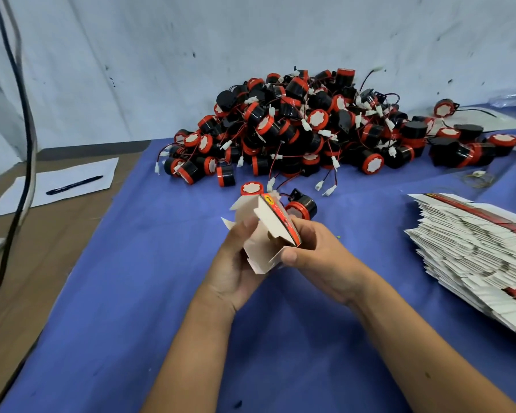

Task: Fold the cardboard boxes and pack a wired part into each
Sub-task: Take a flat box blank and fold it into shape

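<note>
Blue-clothed table (131, 293): parts pile (304, 126), flat boxes (474, 251)

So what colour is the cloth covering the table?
Blue; the cloth shows in the head view, the only one.

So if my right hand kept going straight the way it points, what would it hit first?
Probably the loose wired part just beyond the box that the right hand holds, then the pile; depth is unclear.
</note>
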`<action>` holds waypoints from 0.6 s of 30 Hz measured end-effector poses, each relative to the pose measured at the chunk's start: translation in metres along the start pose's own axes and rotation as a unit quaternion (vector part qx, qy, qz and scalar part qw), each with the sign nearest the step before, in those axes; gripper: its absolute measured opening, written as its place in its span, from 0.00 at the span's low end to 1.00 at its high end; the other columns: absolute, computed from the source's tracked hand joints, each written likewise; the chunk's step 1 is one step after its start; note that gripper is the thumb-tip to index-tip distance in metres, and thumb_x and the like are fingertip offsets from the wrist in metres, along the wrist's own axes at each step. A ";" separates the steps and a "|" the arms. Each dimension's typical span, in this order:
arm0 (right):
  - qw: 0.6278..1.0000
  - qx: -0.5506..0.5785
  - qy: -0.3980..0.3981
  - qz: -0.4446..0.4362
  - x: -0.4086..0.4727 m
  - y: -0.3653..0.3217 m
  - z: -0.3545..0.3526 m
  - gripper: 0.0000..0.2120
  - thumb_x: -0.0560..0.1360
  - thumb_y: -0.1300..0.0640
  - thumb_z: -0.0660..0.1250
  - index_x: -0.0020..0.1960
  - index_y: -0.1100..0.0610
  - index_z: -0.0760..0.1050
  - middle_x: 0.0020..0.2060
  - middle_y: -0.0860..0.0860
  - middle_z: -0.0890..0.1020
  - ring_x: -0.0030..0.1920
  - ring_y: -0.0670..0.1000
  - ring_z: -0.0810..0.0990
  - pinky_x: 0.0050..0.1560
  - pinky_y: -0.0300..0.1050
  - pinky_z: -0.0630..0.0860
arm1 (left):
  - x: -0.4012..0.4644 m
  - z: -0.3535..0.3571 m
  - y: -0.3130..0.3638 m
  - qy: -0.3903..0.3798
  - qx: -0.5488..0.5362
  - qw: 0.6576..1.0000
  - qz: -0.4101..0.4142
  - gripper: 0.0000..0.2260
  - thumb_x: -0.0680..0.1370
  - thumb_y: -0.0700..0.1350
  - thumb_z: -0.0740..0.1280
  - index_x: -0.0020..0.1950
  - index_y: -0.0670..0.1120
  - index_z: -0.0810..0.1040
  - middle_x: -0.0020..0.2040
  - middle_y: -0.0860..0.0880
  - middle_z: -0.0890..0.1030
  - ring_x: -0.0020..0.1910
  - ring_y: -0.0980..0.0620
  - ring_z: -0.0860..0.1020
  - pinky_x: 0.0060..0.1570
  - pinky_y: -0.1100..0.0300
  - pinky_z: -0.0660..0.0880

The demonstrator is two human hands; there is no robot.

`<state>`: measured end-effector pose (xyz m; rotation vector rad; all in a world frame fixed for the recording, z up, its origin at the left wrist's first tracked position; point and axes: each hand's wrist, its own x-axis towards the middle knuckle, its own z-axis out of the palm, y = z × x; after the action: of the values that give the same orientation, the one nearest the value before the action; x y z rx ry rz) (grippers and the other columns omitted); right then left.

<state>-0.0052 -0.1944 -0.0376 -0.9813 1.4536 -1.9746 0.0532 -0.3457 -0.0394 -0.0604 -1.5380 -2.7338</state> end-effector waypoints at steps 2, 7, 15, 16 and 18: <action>1.000 0.005 -0.017 0.015 0.000 0.000 0.002 0.39 0.64 0.40 0.82 0.64 0.64 0.78 0.56 0.57 0.83 0.59 0.58 0.81 0.61 0.52 0.76 | 0.002 -0.001 0.001 0.027 -0.016 0.999 0.011 0.36 0.65 0.63 0.81 0.68 0.47 0.82 0.66 0.39 0.82 0.66 0.41 0.81 0.58 0.49 0.81; 0.999 -0.004 -0.024 0.030 0.000 -0.001 0.003 0.33 0.65 0.42 0.82 0.62 0.59 0.80 0.56 0.56 0.84 0.60 0.55 0.81 0.62 0.47 0.76 | 0.002 0.002 0.002 0.048 -0.032 0.998 0.038 0.49 0.63 0.61 0.83 0.78 0.45 0.68 0.70 0.34 0.77 0.72 0.36 0.75 0.72 0.36 0.70; 0.991 -0.011 0.130 0.003 0.003 0.000 0.007 0.27 0.67 0.49 0.76 0.58 0.67 0.79 0.50 0.63 0.80 0.53 0.59 0.80 0.58 0.58 0.75 | 0.002 0.008 0.004 0.049 0.034 0.996 0.067 0.37 0.67 0.58 0.81 0.72 0.48 0.76 0.63 0.41 0.81 0.64 0.39 0.78 0.64 0.42 0.74; 0.990 0.008 0.137 -0.001 0.003 -0.001 0.006 0.27 0.68 0.50 0.75 0.59 0.67 0.79 0.52 0.65 0.80 0.54 0.60 0.79 0.59 0.59 0.74 | 0.001 0.007 0.004 0.005 0.016 0.998 0.062 0.40 0.68 0.57 0.82 0.75 0.47 0.73 0.65 0.40 0.78 0.67 0.38 0.76 0.69 0.39 0.70; 0.991 0.022 0.131 -0.005 0.002 -0.003 0.005 0.25 0.70 0.51 0.74 0.61 0.65 0.79 0.56 0.67 0.80 0.56 0.60 0.80 0.59 0.58 0.73 | -0.001 0.006 0.005 -0.047 -0.018 0.997 0.051 0.42 0.68 0.53 0.82 0.78 0.46 0.69 0.68 0.38 0.76 0.69 0.37 0.73 0.74 0.38 0.66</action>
<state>-0.0026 -0.1983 -0.0334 -0.7320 1.5353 -2.2000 0.0546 -0.3433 -0.0326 -0.2640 -1.4637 -2.7149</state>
